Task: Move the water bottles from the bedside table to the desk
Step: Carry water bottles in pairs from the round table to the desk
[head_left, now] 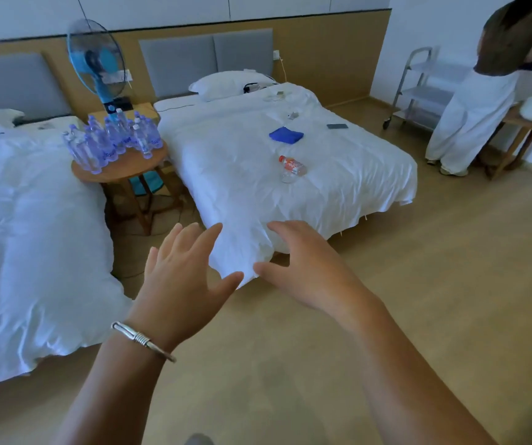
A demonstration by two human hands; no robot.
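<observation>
Approach step: our left hand [181, 274] and right hand [303, 268] spread, empty, well short of the water bottles [110, 139] on the bedside table [130, 168]; next, we close in and grasp.

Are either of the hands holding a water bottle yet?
No, the left hand and right hand are both open and empty, while the water bottles stand on the bedside table.
</observation>
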